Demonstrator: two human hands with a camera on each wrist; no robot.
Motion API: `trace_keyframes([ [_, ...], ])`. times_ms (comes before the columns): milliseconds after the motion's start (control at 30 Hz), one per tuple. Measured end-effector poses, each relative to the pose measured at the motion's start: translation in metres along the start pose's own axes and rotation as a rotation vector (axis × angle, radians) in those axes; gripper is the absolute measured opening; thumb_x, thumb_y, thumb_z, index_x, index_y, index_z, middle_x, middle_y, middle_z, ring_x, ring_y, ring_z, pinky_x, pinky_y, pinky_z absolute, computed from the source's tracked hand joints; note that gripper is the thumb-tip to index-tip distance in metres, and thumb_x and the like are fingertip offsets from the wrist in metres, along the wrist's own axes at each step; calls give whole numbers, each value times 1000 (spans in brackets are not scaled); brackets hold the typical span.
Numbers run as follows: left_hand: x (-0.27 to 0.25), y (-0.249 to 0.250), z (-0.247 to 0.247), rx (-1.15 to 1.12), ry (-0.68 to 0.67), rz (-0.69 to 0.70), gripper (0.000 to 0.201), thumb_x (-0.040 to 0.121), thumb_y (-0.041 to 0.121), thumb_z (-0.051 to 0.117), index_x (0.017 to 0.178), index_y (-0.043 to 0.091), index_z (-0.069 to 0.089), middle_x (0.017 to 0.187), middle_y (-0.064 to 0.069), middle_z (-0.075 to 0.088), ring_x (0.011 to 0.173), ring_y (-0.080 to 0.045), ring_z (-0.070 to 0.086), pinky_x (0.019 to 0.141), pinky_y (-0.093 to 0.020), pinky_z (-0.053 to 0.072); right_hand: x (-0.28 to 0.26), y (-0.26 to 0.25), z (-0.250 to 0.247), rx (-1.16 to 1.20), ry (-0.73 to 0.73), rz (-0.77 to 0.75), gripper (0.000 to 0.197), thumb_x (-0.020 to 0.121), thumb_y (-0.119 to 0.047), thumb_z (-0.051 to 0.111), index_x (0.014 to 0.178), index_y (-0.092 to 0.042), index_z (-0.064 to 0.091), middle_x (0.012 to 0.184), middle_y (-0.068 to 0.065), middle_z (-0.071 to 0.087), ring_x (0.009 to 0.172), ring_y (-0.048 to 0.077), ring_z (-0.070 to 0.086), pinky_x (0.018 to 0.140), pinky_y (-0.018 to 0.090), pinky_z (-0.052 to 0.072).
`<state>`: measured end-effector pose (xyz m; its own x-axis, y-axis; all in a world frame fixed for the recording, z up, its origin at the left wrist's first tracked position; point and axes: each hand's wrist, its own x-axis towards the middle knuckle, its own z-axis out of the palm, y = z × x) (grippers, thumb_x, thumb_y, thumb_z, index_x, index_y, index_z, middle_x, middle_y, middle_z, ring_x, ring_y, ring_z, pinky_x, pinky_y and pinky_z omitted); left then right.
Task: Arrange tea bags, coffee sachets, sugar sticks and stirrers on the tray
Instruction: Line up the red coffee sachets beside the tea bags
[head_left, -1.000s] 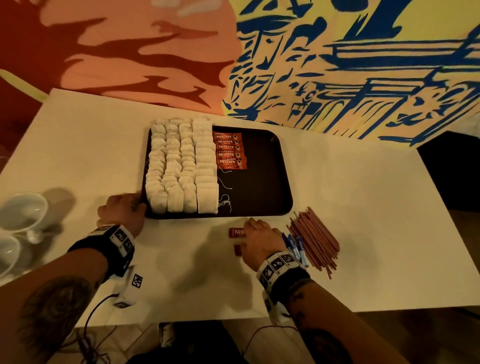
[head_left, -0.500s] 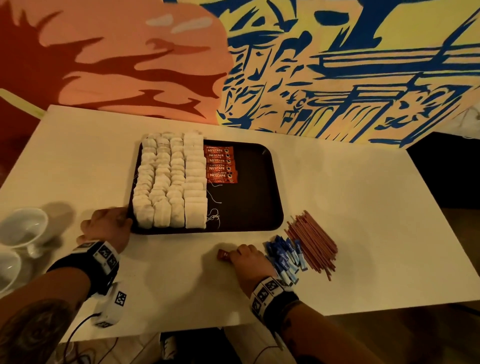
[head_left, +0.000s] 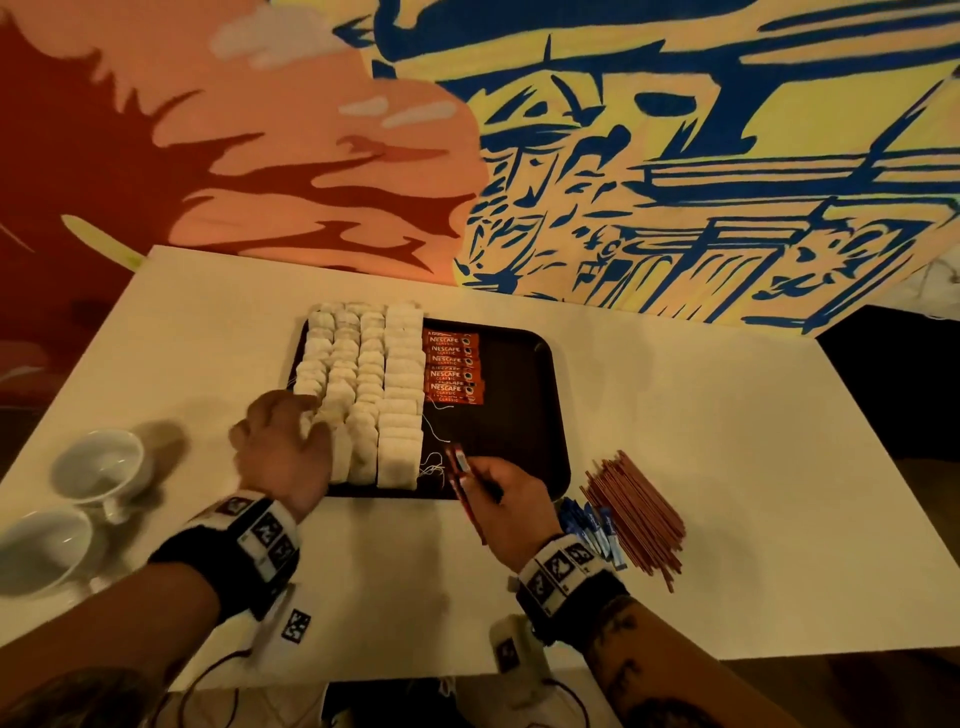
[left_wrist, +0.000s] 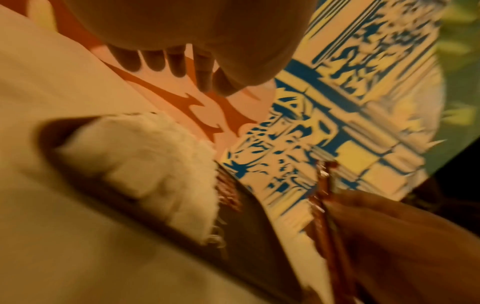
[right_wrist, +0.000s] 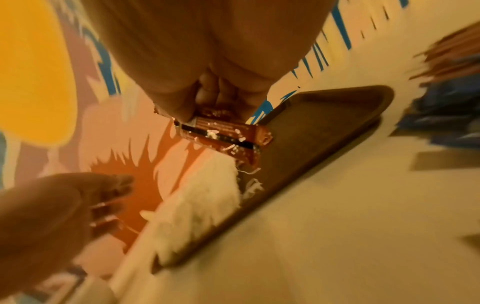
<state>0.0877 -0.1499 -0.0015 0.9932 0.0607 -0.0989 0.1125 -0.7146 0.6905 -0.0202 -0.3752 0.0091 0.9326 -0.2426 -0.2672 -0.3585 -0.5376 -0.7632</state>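
A dark tray (head_left: 524, 395) lies mid-table. White tea bags (head_left: 363, 395) fill its left part in rows, and red coffee sachets (head_left: 452, 369) lie stacked in a column beside them. My right hand (head_left: 475, 475) pinches a few red coffee sachets (head_left: 460, 464) over the tray's near edge; the right wrist view shows these sachets (right_wrist: 223, 133) held between thumb and fingers. My left hand (head_left: 306, 423) hovers over the near-left tea bags with its fingers (left_wrist: 176, 61) relaxed, holding nothing. Blue sugar sticks (head_left: 592, 525) and reddish stirrers (head_left: 634, 512) lie on the table right of the tray.
Two white cups (head_left: 98, 467) (head_left: 41, 551) stand at the table's left near edge. The painted wall (head_left: 623, 156) runs close behind the table. Bare white tabletop (head_left: 727, 441) stretches right of the stirrers.
My right hand has lifted the coffee sachets off the table and brought them over the tray's near edge. My left hand has left the tray's corner and moved up over the tea bags.
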Motion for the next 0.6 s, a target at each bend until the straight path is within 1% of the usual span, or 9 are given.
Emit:
trace_keyframes([
  [33,-6,16,1,-144,-71,-9,23,96,28,51,115,21,62,123,-5,59,113,-29,53,94,-36,42,0,-10,0,86,32,8,16,98,-33,59,111,-35,68,92,-13,70,81,4,67,72,22,58],
  [100,-22,45,6,-450,-365,-134,18,101,25,48,107,21,64,106,-2,68,100,-26,64,84,-35,51,3,-26,-1,194,104,-7,17,97,-32,61,110,-32,71,91,-12,73,81,2,69,73,22,58],
  [167,-36,69,12,-718,-657,-294,26,104,32,43,112,21,65,110,-6,71,101,-29,67,92,-45,52,7,-38,-1,254,168,-34,18,96,-31,62,111,-32,72,92,-14,74,82,-1,70,75,22,58],
  [267,-46,91,20,-1047,-871,-474,44,102,48,38,120,18,64,106,-10,71,87,-24,69,92,-49,54,9,-45,0,229,223,-46,17,95,-32,64,110,-34,72,93,-19,73,83,-6,68,78,18,56],
  [333,-44,99,26,-1100,-917,-545,52,100,54,37,123,16,63,103,-9,70,79,-19,69,79,-40,57,10,-44,1,224,214,-51,20,94,-34,65,113,-34,71,98,-17,74,86,-4,68,83,25,58],
  [367,-42,103,29,-1087,-924,-574,56,98,58,37,124,16,62,107,-10,68,83,-19,68,77,-38,56,11,-41,0,192,202,-75,23,94,-35,64,116,-33,71,101,-15,74,89,-2,68,84,27,58],
  [467,-35,109,40,-1019,-928,-622,65,88,70,42,128,21,60,124,-10,67,106,-23,66,88,-40,54,14,-34,-6,-33,191,-222,25,97,-34,57,120,-32,68,102,-10,72,93,9,64,84,30,54],
  [500,-33,112,44,-1010,-906,-626,68,85,72,45,127,21,61,124,-10,69,110,-25,66,92,-43,53,15,-33,-9,-70,171,-267,25,98,-30,55,119,-30,69,103,-7,70,96,12,62,85,30,52],
  [600,-28,120,52,-945,-811,-569,62,90,66,44,116,15,68,111,-20,72,102,-31,69,82,-41,55,21,-28,-18,-116,88,-381,32,97,-22,53,126,-24,66,123,-3,65,112,12,56,97,26,48],
])
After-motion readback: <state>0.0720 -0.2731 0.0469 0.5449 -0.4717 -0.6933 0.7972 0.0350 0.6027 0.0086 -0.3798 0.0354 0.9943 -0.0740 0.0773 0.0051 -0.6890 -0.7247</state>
